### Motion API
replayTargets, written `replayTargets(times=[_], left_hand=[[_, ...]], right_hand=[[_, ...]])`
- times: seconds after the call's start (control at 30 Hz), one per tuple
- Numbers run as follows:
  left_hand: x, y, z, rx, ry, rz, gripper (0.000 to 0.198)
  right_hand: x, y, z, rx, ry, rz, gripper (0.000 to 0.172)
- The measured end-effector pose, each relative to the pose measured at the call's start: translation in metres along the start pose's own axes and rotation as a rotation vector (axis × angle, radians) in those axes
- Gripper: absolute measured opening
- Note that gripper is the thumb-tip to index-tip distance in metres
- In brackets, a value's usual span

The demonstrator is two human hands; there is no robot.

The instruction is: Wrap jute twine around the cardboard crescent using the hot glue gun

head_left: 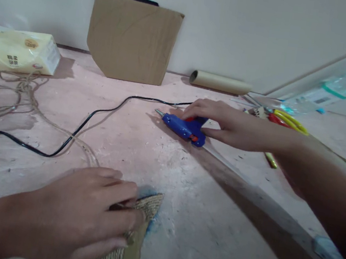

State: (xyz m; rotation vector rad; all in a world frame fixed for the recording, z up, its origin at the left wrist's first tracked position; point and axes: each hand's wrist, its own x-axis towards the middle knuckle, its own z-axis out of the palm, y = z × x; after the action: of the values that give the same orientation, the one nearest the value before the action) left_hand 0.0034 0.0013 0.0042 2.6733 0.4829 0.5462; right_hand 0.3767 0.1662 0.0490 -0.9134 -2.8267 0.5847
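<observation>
My right hand [217, 120] is closed round the handle of a blue hot glue gun [178, 127], which lies on its side on the table. Its metal nozzle points to the far left, and a clear glue stick [220, 161] sticks out of its back end. At the near edge, my left hand [90, 216] rests with curled fingers on a curved piece of cardboard [133, 254] partly covered in rows of twine. The hand hides much of this piece. A strand of twine [85, 145] runs from beside the left fingers to a loose tangle at the far left.
A black cord [89, 117] snakes across the table. Along the wall are a tissue pack [18, 51], a cardboard sheet [132, 40] leaning upright, a cardboard tube [220, 83] and a plastic bottle [329, 95]. Yellow-handled scissors [290, 121] lie beyond my right forearm.
</observation>
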Motion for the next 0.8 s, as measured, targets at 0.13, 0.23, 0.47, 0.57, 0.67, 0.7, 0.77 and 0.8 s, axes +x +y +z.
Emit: replayTargets(times=[0.13,0.23,0.47,0.57,0.67,0.7,0.77,0.8], left_hand=[[0.002,0.001,0.002,0.047,0.062,0.034,0.046],[0.001,0.0,0.001,0.089,0.063,0.055,0.043],[-0.003,-0.005,-0.002,0.149,0.064,0.091,0.032],[-0.003,-0.005,-0.002,0.166,0.089,0.073,0.033],[-0.003,-0.005,-0.001,0.156,0.126,0.027,0.032],[-0.003,-0.004,-0.001,0.155,0.133,0.012,0.032],[-0.004,-0.003,-0.001,0.153,0.135,-0.008,0.034],[-0.004,-0.003,-0.001,0.149,0.136,-0.014,0.035]], right_hand=[[-0.023,-0.036,0.013,0.059,0.064,0.105,0.042],[-0.043,-0.061,0.031,0.193,0.173,0.143,0.048],[-0.065,-0.101,0.076,0.233,0.46,0.017,0.026],[-0.068,-0.114,0.089,0.202,0.493,0.022,0.025],[-0.071,-0.118,0.095,0.221,0.511,-0.015,0.029],[-0.072,-0.118,0.096,0.235,0.493,-0.042,0.032],[-0.071,-0.118,0.093,0.252,0.438,-0.091,0.043],[-0.07,-0.117,0.092,0.261,0.403,-0.105,0.049]])
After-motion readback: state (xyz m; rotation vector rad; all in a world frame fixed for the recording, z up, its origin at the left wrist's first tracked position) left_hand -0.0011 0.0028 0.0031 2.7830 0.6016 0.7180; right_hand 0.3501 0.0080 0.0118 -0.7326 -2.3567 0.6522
